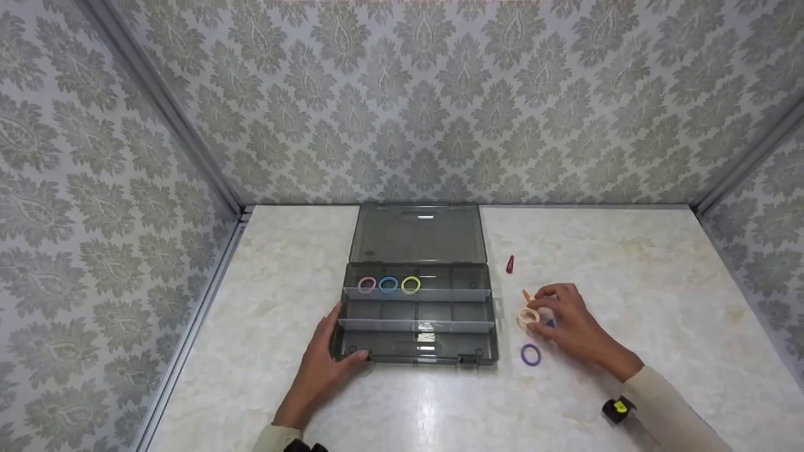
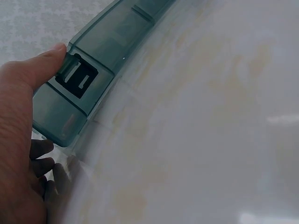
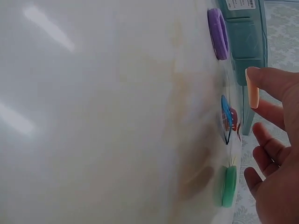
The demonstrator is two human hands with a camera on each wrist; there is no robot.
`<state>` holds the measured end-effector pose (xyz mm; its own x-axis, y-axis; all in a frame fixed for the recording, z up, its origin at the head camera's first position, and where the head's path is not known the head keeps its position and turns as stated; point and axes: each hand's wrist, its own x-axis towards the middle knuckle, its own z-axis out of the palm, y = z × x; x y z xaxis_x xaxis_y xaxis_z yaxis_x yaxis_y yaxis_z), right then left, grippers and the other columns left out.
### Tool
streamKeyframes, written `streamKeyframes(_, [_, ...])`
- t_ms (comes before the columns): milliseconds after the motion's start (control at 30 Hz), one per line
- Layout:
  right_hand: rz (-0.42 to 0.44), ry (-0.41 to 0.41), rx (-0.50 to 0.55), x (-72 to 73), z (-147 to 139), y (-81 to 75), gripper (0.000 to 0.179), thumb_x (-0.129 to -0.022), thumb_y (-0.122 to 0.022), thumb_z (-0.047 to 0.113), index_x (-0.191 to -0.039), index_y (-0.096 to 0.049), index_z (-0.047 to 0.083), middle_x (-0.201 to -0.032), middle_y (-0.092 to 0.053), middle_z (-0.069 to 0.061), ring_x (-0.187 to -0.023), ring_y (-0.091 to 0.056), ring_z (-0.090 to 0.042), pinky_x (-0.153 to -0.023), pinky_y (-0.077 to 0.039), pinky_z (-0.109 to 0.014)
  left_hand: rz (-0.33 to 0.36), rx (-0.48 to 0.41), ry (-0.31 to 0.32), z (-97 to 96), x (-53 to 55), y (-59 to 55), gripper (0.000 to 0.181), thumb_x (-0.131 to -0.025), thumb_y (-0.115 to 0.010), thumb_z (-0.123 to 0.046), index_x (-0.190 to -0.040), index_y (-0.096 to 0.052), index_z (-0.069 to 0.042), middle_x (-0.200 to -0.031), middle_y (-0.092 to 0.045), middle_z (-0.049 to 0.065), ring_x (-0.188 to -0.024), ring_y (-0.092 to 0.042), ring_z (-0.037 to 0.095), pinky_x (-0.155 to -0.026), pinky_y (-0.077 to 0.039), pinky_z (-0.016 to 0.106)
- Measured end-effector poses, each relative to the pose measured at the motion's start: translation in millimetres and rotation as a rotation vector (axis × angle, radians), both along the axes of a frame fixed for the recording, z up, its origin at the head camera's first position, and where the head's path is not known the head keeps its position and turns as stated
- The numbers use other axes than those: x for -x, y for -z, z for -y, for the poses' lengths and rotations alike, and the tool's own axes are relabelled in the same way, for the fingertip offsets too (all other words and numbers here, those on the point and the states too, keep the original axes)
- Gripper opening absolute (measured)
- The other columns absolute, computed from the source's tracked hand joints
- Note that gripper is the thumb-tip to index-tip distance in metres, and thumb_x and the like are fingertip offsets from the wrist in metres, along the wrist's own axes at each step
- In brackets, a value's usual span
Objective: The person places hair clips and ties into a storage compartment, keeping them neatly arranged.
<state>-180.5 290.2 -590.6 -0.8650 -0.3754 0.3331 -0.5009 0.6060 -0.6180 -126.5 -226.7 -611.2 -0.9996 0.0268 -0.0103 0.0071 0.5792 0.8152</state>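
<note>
My left hand (image 1: pixel 321 367) grips the front left corner of a grey translucent organizer box (image 1: pixel 392 344), thumb on its front edge and fingers along its left side. My right hand (image 1: pixel 570 323) pinches a peach hair tie (image 3: pixel 253 91) between thumb and fingers, above the table to the right of the box. Pink (image 1: pixel 360 286), blue (image 1: pixel 380 286) and yellow (image 1: pixel 403 286) hair ties sit in a row in the box's back compartment. Near my right fingers lies an orange hair clip (image 1: pixel 526 294). A blue item (image 1: pixel 550 323) is partly hidden under that hand.
The box lid (image 1: pixel 418 237) lies open toward the patterned back wall (image 1: pixel 427 119). On the table (image 1: pixel 276 270), a purple hair tie (image 1: pixel 531 365) lies in front of my right hand and a red hair clip (image 1: pixel 510 264) behind it. A green ring (image 3: pixel 229 186) shows in the right wrist view.
</note>
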Motion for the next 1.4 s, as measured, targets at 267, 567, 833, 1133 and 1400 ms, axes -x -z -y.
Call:
streamKeyframes(267, [-0.026, 0.007, 0.031, 13.6, 5.6, -6.5, 0.029, -0.087, -0.094, 0.005, -0.114, -0.084, 0.008, -0.127, -0.062, -0.011, -0.124, -0.044, -0.029, -0.100, -0.038, -0.046, 0.015, -0.002, -0.007, 1.8, 0.3, 0.4, 0.115, -0.090, -0.089, -0.058, -0.178, -0.024, -0.023, -0.181, -0.026, 0.015, -0.168, -0.017, 0.044, -0.134, -0.018, 0.065])
streamKeyframes(567, [-0.053, 0.005, 0.115, 44.3, 14.6, -25.5, 0.028, -0.087, -0.093, 0.003, -0.113, -0.082, 0.004, -0.126, -0.063, -0.016, -0.122, -0.044, -0.031, -0.100, -0.038, -0.048, 0.005, -0.002, -0.004, 2.4, -1.0, -1.8, 0.114, -0.090, -0.089, -0.056, -0.178, -0.024, -0.022, -0.181, -0.025, 0.016, -0.168, -0.015, 0.045, -0.134, -0.018, 0.065])
streamKeyframes(833, [0.008, 0.016, 0.128, 61.7, 26.8, -36.4, 0.026, -0.091, -0.092, 0.006, -0.114, -0.081, 0.001, -0.128, -0.062, -0.015, -0.125, -0.044, -0.028, -0.102, -0.041, -0.047, 0.030, -0.008, -0.010, 1.2, -0.8, -1.8, 0.113, -0.090, -0.088, -0.058, -0.178, -0.024, -0.024, -0.182, -0.024, 0.015, -0.169, -0.013, 0.045, -0.134, -0.016, 0.066])
streamKeyframes(1133, [0.049, -0.035, 0.099, 80.6, 46.1, -43.9, 0.022, -0.095, -0.089, 0.012, -0.116, -0.082, 0.007, -0.130, -0.060, -0.013, -0.123, -0.042, -0.029, -0.103, -0.040, -0.055, 0.008, -0.018, 0.007, 1.5, -0.7, 0.6, 0.113, -0.091, -0.088, -0.058, -0.178, -0.024, -0.024, -0.182, -0.024, 0.014, -0.168, -0.015, 0.044, -0.133, -0.018, 0.067])
streamKeyframes(1400, [0.080, -0.087, 0.062, 87.7, 64.8, -46.6, 0.025, -0.096, -0.089, 0.017, -0.118, -0.081, 0.008, -0.134, -0.060, -0.013, -0.122, -0.044, -0.028, -0.087, -0.050, -0.046, 0.009, 0.002, 0.000, -0.6, -1.7, 0.6, 0.112, -0.091, -0.088, -0.057, -0.178, -0.024, -0.025, -0.182, -0.025, 0.015, -0.168, -0.015, 0.046, -0.133, -0.018, 0.067])
